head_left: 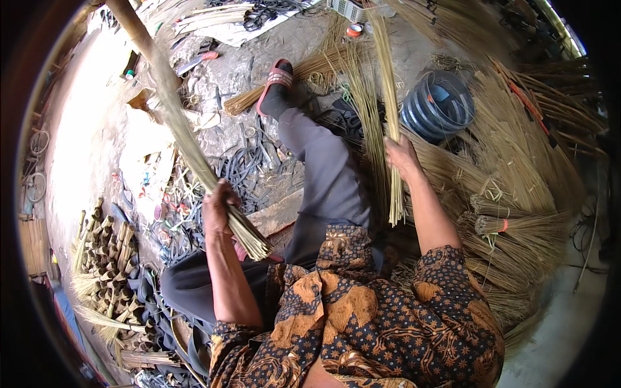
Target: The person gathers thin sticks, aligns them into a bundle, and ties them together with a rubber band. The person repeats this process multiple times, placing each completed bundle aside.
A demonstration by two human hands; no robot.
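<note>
My left hand [218, 205] is closed round a thick bundle of thin, straw-coloured sticks [184, 137]. Its cut ends fan out below the fist, over my thigh, while the upper part slants up and left and blurs against a bamboo pole [129, 29]. In my right hand [402, 156] is a slimmer stick bundle [385, 77], held nearly upright, its lower end just below the hand. Greener loose sticks [363, 97] lean right beside that bundle. The fingers of both hands are wrapped tight, and the two bundles are apart.
Large heaps of sticks [511, 142] cover the right side, around a blue-grey ribbed bucket [437, 107]. Dark rubber strips [242, 168] litter the floor in front. Short tied bundles [107, 249] are stacked at the left. A knife with a red handle [197, 61] lies further off.
</note>
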